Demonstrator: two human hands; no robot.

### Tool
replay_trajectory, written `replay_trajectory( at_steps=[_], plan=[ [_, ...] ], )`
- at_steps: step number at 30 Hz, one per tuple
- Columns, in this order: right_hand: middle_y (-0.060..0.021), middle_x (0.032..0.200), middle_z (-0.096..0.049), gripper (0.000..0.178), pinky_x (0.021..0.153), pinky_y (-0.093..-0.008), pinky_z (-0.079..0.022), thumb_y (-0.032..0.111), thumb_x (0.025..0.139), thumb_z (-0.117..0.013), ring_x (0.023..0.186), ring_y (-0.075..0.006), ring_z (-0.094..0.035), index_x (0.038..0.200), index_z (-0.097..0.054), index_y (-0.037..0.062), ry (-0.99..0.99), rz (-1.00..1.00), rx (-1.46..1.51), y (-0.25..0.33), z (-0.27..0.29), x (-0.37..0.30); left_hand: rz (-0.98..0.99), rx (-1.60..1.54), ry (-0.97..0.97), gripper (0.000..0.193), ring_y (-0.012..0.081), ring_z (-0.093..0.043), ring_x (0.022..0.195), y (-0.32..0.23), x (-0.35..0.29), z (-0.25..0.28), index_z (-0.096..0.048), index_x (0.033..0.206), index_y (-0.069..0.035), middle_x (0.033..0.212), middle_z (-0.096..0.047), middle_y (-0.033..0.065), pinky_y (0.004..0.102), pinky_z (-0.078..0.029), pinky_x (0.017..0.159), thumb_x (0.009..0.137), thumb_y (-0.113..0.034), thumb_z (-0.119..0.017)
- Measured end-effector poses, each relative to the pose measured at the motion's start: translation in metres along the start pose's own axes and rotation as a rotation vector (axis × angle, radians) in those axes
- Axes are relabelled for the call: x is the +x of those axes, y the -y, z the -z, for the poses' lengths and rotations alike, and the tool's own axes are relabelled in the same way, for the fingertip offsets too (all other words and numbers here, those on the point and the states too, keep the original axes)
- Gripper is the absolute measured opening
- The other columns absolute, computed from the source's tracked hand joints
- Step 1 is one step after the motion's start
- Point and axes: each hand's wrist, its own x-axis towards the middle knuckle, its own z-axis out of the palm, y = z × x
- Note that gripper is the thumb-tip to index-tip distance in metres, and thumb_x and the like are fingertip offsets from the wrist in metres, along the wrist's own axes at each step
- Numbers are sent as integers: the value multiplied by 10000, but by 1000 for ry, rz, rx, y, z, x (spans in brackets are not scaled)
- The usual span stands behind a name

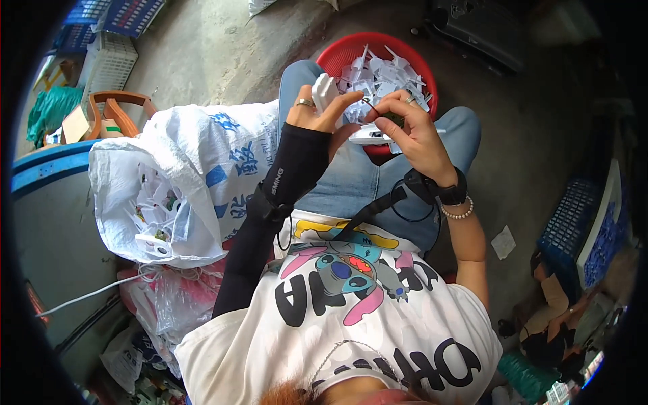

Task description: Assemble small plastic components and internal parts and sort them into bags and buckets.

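Above my lap, my left hand (pixel 312 116), in a black sleeve, keeps a white plastic piece (pixel 325 92) between its fingers. Its index finger and thumb reach toward a thin dark wire (pixel 370 106). My right hand (pixel 420 135) grips a white plastic housing (pixel 369 135), with a small green circuit board (pixel 395 119) partly hidden behind its fingers. The wire runs between the two hands; which fingertips pinch it is too small to tell. Just beyond them, a red plastic basket (pixel 434 74) between my knees holds many loose white plastic parts (pixel 381 75).
At my left a white woven sack (pixel 196 135) lies open, with white parts and bits of circuit board inside. A blue-rimmed bin (pixel 50 156) and a brown wooden frame (pixel 121 96) stand beyond it. To the right are a blue crate (pixel 565 219) and a dark case (pixel 476 34).
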Motion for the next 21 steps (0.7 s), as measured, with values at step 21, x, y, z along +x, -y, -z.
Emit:
replay_trajectory(
  at_steps=[21],
  plan=[
    [-188, 853, -543, 98, 769, -419, -460, -14, 803, -517, 847, -353, -562, 859, -597, -20, -180, 50, -383, -71, -39, 34, 185, 707, 56, 134, 263, -530, 966, 31, -21, -79, -608, 903, -154, 981, -524, 115, 432, -361, 823, 782, -181, -659]
  ],
)
